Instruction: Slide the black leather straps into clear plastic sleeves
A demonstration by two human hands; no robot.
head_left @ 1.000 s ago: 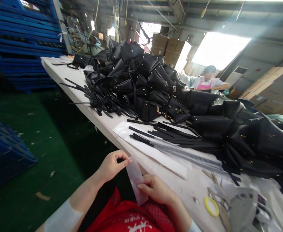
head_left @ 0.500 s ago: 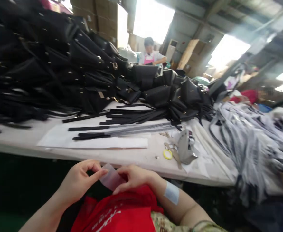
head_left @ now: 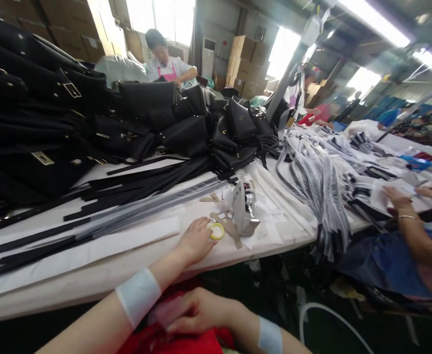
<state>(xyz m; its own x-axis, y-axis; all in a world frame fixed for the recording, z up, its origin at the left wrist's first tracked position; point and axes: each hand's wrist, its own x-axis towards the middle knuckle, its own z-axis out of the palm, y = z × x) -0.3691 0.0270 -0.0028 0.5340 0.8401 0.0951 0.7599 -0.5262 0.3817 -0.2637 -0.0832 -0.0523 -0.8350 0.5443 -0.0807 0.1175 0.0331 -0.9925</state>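
My left hand (head_left: 195,241) rests on the table edge beside a yellow ring (head_left: 216,231) that looks like a tape roll. Its fingers are bent down and pressed together, and whatever lies under them is hidden. Low over my red apron (head_left: 186,342), my right hand (head_left: 204,310) is closed on a small translucent plastic piece (head_left: 167,310). A grey metal device (head_left: 245,209) stands to the right of the ring, with tan strips (head_left: 230,230) lying between them.
Black bags (head_left: 186,135) with metal fittings are heaped along the back. Black straps (head_left: 157,179) and a long white strip (head_left: 138,238) lie at the left. Grey-white straps (head_left: 322,182) hang over the edge at right, near a co-worker's hand (head_left: 398,199). Another person (head_left: 169,69) stands behind the bags.
My left hand has let go of the plastic piece and moved forward to the table beside the yellow ring. My right hand keeps the piece. The view has turned right.
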